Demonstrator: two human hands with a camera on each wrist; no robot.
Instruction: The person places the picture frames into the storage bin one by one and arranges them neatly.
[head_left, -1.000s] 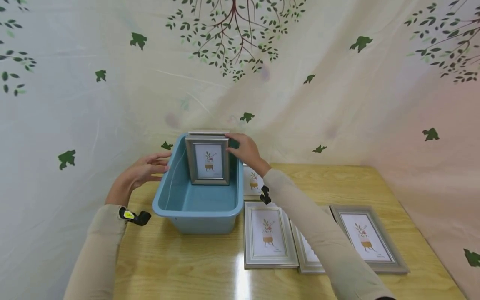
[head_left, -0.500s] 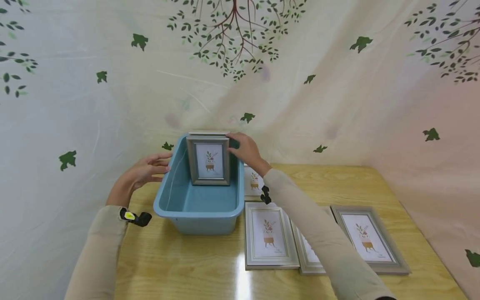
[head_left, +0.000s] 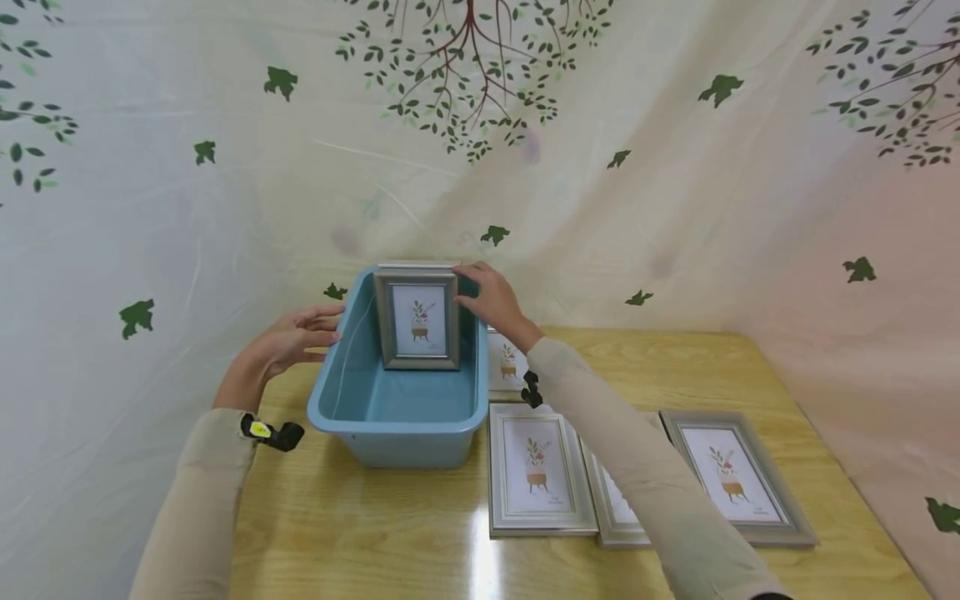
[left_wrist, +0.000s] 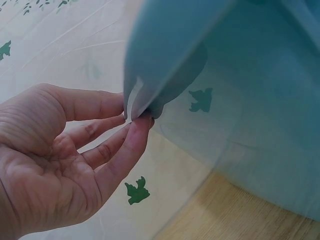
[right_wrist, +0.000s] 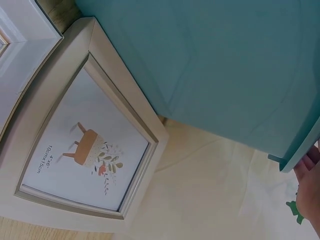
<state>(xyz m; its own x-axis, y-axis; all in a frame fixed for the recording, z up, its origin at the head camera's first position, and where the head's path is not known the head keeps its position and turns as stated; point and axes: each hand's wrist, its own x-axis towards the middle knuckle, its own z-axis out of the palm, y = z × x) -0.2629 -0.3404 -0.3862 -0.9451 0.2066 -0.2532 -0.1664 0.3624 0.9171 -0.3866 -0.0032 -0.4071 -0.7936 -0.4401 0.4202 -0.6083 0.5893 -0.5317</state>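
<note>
A blue plastic basin (head_left: 397, 428) stands on the table. Inside, at its far end, a silver picture frame (head_left: 418, 364) leans upright, showing a potted-plant print. Behind it a strip of another frame (head_left: 418, 266) shows along the top. My right hand (head_left: 495, 302) holds the front frame by its upper right corner, index finger on top and thumb at the side. In the right wrist view only part of the right hand (right_wrist: 311, 185) appears, by the basin's rim. My left hand (left_wrist: 65, 155) holds the basin's left rim between thumb and fingertips.
Right of the basin, a picture frame (head_left: 543, 529) lies face up. Another frame (head_left: 504, 394) lies beyond it, partly under my right arm. Further right are a half-covered frame (head_left: 626, 537) and a darker frame (head_left: 795, 517). A patterned cloth (head_left: 570, 225) hangs behind the table.
The front frame's top edge has tipped slightly back, closer to the frame behind. Both hands stay in nearly the same place.
</note>
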